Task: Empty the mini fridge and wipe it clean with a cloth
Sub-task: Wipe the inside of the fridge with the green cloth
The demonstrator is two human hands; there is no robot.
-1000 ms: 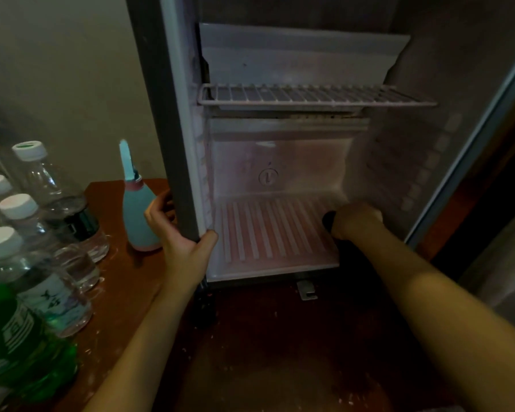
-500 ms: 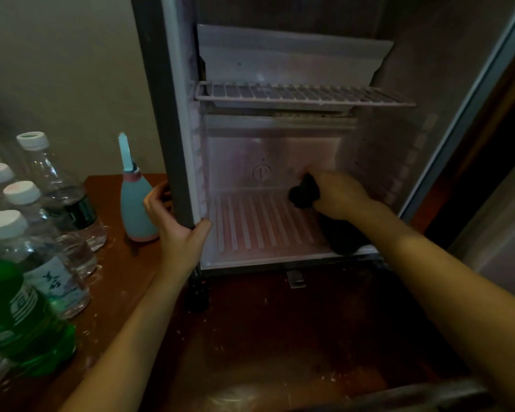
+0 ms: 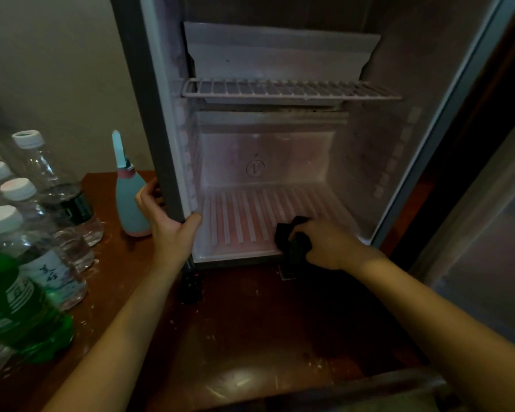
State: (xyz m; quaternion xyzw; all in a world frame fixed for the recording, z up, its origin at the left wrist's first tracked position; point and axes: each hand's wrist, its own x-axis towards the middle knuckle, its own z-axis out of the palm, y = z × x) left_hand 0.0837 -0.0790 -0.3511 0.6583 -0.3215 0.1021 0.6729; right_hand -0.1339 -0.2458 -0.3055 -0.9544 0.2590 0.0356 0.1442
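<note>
The mini fridge (image 3: 369,162) stands open on a brown table, with nothing on its wire shelf (image 3: 289,90) or its ribbed floor (image 3: 244,215). My right hand (image 3: 324,245) grips a bunched dark cloth (image 3: 292,239) and holds it on the front right of the ribbed floor, near the lower lip. My left hand (image 3: 167,218) grips the fridge's left front edge, thumb inside the frame and fingers round the outer wall.
Several clear water bottles with white caps (image 3: 57,191) and a green bottle (image 3: 15,307) stand on the table (image 3: 250,337) at the left. A teal and pink spray bottle (image 3: 130,200) stands just left of the fridge. The open fridge door (image 3: 488,233) is at the right.
My right hand has drawn the cloth from the back of the fridge floor toward the front lip. My left hand has kept its hold on the fridge's left edge.
</note>
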